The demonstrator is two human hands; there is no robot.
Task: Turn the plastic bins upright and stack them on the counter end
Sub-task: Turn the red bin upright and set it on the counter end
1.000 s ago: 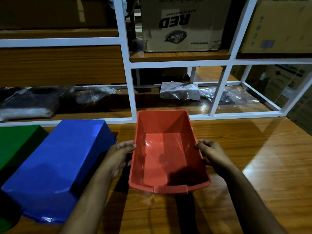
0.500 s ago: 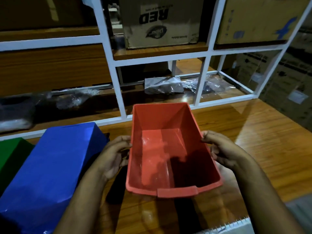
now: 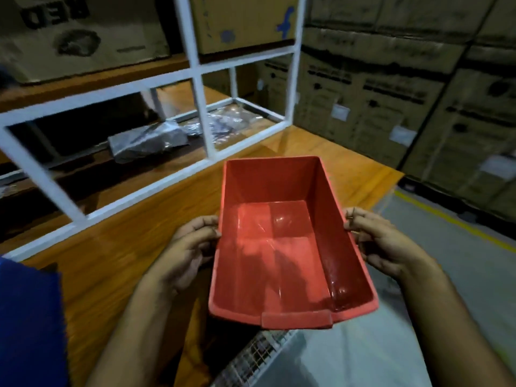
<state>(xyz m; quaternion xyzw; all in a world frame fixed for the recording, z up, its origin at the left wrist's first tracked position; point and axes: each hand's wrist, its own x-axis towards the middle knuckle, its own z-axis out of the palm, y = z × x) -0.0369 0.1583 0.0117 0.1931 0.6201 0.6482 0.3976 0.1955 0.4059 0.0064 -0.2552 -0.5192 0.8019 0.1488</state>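
A red plastic bin is upright, its opening facing up, and nothing lies inside it. My left hand grips its left wall and my right hand grips its right wall. The bin is held above the right part of the wooden counter, its near end past the counter's front edge. A blue bin lies at the far left, cut off by the frame; I cannot tell which way up it is. The green bin is out of view.
A white metal shelf frame stands along the back of the counter, with plastic-wrapped packs inside and cardboard boxes above. Stacked cartons rise beyond the counter's right end. Grey floor and a wire grille lie below right.
The view and both hands have swung right with the red bin, toward the counter's right end. The blue bin has slid to the left edge of the frame; the green one has dropped out.
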